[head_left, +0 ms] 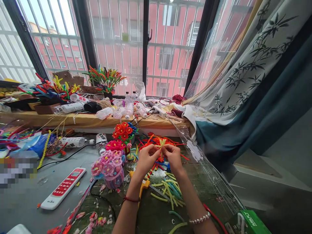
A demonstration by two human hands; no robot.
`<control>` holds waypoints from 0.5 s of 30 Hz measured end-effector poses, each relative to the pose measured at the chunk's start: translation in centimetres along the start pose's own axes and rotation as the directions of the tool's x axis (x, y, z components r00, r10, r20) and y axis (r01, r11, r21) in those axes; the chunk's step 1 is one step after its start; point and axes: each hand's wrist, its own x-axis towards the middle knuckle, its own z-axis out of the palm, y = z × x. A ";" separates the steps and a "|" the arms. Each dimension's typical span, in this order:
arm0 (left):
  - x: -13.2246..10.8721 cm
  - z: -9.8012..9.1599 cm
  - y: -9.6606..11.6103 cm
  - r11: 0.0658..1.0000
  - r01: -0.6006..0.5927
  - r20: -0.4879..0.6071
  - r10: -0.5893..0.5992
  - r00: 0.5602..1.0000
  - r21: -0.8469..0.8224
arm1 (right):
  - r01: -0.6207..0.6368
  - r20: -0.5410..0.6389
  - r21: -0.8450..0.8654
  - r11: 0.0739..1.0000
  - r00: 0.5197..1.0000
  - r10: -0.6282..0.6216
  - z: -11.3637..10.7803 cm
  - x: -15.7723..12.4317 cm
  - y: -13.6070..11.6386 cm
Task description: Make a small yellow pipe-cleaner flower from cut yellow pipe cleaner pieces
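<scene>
My left hand [147, 157] and my right hand [172, 155] meet above the table, both pinched on a small yellow pipe-cleaner piece [162, 143] with short loops sticking up. Under the hands lies a heap of orange and red pipe cleaners [156, 141]. Cut yellow-green pipe-cleaner bits [170, 191] lie by my right forearm. A yellow glue gun [143, 186] shows between my arms. A pink pipe-cleaner flower pot [109, 165] stands left of my left hand, with a red flower bunch [123, 130] behind it.
A red-and-white remote control [63, 187] lies at the left. Plastic bottles [70, 107], a power strip [159, 111] and colourful pipe-cleaner plants [105, 78] crowd the windowsill. Clear cellophane [214, 182] and a curtain [243, 84] hang at the right. A green box [251, 222] sits bottom right.
</scene>
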 end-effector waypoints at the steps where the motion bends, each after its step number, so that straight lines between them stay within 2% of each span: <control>1: 0.0 -0.3 0.0 1.000 0.005 0.021 -0.005 1.000 -0.006 | 0.002 0.024 -0.004 1.000 1.000 -0.002 -0.2 0.0 0.0; 5: 0.1 -1.0 -0.2 0.997 0.041 0.080 -0.036 0.996 -0.061 | 0.022 0.117 -0.026 0.999 0.993 -0.019 -1.0 0.2 0.0; 8: 0.2 -0.8 -0.4 0.993 0.055 0.066 -0.048 0.997 -0.109 | 0.038 0.168 -0.037 0.999 0.985 -0.031 -1.1 0.3 0.2; 15: 0.4 0.1 -0.4 0.985 0.081 0.070 -0.071 0.995 -0.153 | 0.069 0.200 -0.032 0.997 0.978 -0.061 -1.0 0.2 0.5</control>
